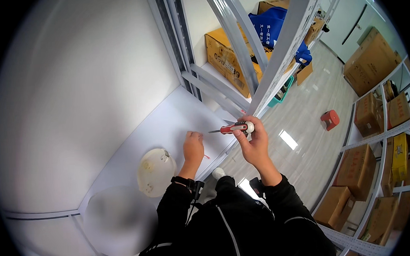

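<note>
I have my right hand (256, 146) wrapped around the red-and-white handle of a screwdriver (230, 128), held about level over the white shelf (168, 116), with its shaft pointing at my left hand (193, 150). Those left fingers are curled in close to the tip; I can't tell whether they pinch anything. Near that hand, a small red piece (207, 157) lies by the shelf's edge, and a round white cover (157, 176) sits to the left of my left wrist. Beyond the metal frame I see a yellow box (227, 58) and a blue bag (269, 27). A red stool (330, 120) stands on the shiny floor (300, 110), well off to my right.
</note>
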Demonstrator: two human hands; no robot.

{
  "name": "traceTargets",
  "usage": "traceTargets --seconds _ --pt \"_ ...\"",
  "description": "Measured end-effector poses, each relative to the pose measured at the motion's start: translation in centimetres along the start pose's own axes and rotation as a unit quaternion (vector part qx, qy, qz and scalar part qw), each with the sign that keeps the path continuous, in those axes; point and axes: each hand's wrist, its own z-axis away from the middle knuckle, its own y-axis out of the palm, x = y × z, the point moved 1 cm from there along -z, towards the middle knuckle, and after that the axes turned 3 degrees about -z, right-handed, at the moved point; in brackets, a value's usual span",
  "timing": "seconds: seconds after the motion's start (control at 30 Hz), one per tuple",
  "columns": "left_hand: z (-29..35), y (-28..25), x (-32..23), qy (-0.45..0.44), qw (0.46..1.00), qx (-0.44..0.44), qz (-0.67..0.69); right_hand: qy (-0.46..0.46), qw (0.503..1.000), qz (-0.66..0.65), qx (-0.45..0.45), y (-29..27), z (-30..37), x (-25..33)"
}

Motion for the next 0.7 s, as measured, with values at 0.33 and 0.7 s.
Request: traceTargets --seconds 0.33,0.7 --pt "1.3 -1.4 0.1 -0.034 0.998 -0.013 -0.056 0.013 1.0 -0.014 0.021 1.0 -0.3 -1.8" --pt "6.8 -10.5 1.6 -0.013 0.99 -0.062 -0.124 -0.009 0.998 -0.034 0.058 4.7 -0.7 -1.3"
